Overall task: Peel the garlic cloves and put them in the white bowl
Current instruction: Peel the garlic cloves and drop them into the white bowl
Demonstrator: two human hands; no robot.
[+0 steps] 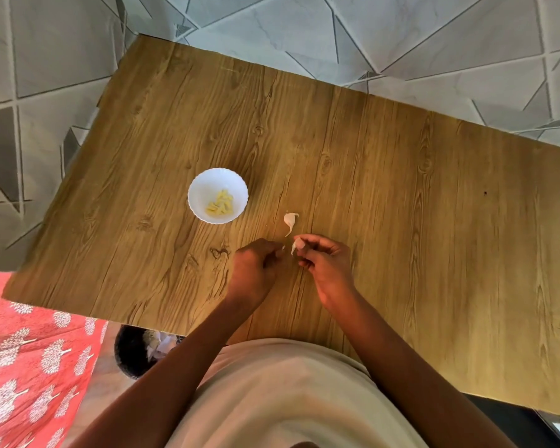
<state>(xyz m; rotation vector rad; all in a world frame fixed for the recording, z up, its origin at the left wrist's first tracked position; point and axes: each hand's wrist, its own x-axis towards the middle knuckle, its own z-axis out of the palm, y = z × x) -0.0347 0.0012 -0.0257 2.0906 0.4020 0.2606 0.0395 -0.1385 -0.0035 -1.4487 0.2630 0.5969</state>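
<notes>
A white scalloped bowl (204, 182) stands on the wooden table (401, 205), left of centre, with several yellowish peeled cloves (220, 203) inside. An unpeeled garlic clove (290, 221) with a curling tail lies on the table to the right of the bowl. Just below it, my right hand (327, 263) pinches another white garlic clove (297, 244) between thumb and fingers. My left hand (256, 270) is close beside it, its fingers curled, pinching a tiny white bit of skin (282, 248) at the fingertips.
A dark bin (133, 354) holding white scraps sits on the floor under the table's near edge. A red patterned cloth (29, 367) lies at the lower left. Grey tiled floor surrounds the table.
</notes>
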